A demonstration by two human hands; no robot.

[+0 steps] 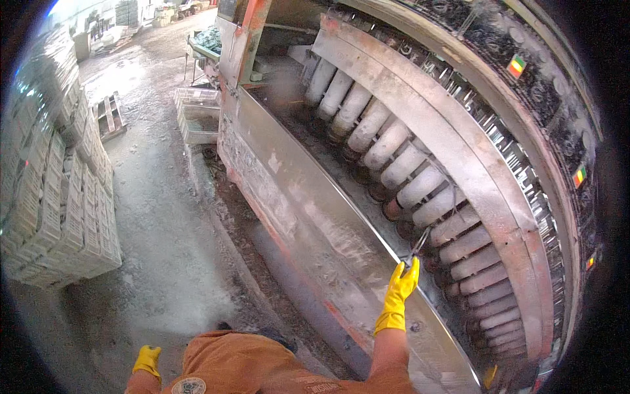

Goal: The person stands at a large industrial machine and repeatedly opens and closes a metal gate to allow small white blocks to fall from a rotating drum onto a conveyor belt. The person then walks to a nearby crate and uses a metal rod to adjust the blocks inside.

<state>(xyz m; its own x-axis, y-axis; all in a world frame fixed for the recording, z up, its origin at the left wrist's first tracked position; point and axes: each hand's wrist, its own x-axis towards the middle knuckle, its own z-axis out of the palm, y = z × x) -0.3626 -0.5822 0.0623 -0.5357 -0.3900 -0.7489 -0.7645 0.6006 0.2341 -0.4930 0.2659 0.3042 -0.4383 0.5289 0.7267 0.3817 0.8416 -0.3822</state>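
My right hand [403, 281], in a yellow rubber glove, reaches over the metal front edge of a large machine. Its fingers are closed around the dark handles of a pair of scissor-like tongs [420, 244]. The slim metal prongs point up and away, slightly apart, near a long row of grey, dust-coated cylinders [396, 138]. Below the cylinders runs a dark trough [367, 190]. Down at the lower left, beside my orange shirt, my left hand [147, 360] wears a matching glove. Its fingers are curled in, and nothing shows in them.
The machine's worn metal front panel [295, 190] slants across the middle. A curved steel beam [433, 98] overhangs the cylinders. Stacked pale crates [59, 203] stand at left, a wooden pallet [109, 115] behind them. Plastic crates [199, 118] sit at the machine's far end. The floor is wet and dusty.
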